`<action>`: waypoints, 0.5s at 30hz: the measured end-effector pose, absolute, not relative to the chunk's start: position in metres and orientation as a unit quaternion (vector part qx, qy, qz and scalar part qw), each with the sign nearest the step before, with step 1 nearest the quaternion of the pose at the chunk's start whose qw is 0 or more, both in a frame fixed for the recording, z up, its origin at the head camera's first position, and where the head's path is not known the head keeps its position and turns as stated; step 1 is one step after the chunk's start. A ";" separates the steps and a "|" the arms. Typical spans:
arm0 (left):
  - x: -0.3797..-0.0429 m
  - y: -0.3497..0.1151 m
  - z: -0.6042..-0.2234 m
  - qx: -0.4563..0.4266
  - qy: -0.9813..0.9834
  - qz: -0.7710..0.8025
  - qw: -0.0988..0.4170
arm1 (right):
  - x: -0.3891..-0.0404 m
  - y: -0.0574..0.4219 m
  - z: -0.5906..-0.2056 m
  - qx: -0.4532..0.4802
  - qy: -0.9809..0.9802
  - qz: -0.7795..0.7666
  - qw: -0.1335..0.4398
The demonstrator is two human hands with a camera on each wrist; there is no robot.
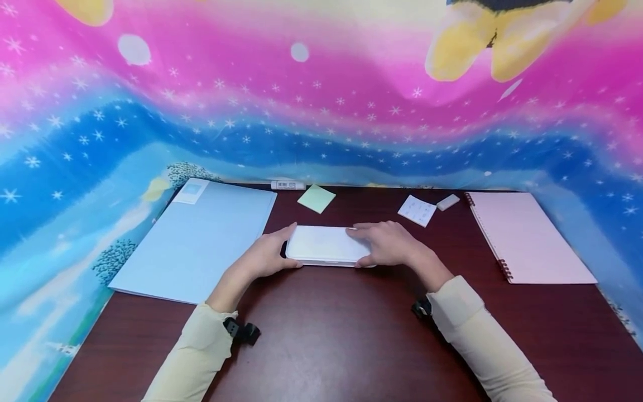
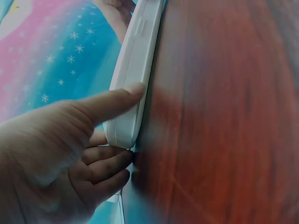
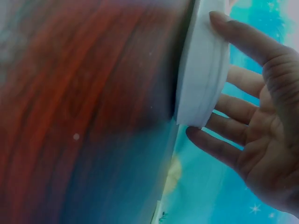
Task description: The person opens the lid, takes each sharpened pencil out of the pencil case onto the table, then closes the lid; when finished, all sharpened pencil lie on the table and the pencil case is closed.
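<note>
A flat white rectangular box (image 1: 321, 243) with rounded corners lies on the dark wood table in the head view. A seam runs along its front side, with a small tab near the middle. My left hand (image 1: 265, 254) grips its left end, the thumb across the front side. At the other end my right hand (image 1: 394, 244) holds it, fingers over the top and thumb at the front. In the left wrist view the thumb of the left hand (image 2: 51, 144) presses the box's side (image 2: 135, 60). The right wrist view shows the right thumb (image 3: 243, 37) on the box (image 3: 201, 70).
To the left lies a large light-blue folder (image 1: 211, 234), to the right a pink spiral notebook (image 1: 532, 240). Along the back are a white labelled stick (image 1: 288, 185), green sticky notes (image 1: 316, 199), a patterned white pad (image 1: 417, 210) and an eraser (image 1: 448, 202). A printed curtain (image 1: 321, 111) hangs behind.
</note>
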State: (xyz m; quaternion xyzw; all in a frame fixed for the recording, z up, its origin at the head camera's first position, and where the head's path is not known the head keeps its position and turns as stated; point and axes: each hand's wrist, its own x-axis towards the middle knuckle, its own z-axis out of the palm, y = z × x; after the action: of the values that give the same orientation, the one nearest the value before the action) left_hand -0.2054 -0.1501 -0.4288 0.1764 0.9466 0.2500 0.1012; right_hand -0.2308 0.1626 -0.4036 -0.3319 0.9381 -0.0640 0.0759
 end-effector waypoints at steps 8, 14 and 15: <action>-0.206 -0.153 -0.437 0.199 0.951 0.228 0.070 | -0.234 0.162 -0.406 -0.340 0.937 -0.050 0.061; -0.208 -0.153 -0.436 0.210 0.951 0.223 0.051 | -0.238 0.166 -0.404 -0.345 0.934 -0.063 0.064; -0.209 -0.152 -0.436 0.211 0.950 0.225 0.049 | -0.238 0.167 -0.403 -0.346 0.934 -0.065 0.068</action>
State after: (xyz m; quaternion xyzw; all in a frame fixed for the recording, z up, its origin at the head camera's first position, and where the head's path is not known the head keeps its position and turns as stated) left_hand -0.2087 -0.1518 -0.4360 0.2111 0.9500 0.2249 0.0487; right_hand -0.2383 0.1670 -0.4030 -0.3457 0.9337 -0.0645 0.0676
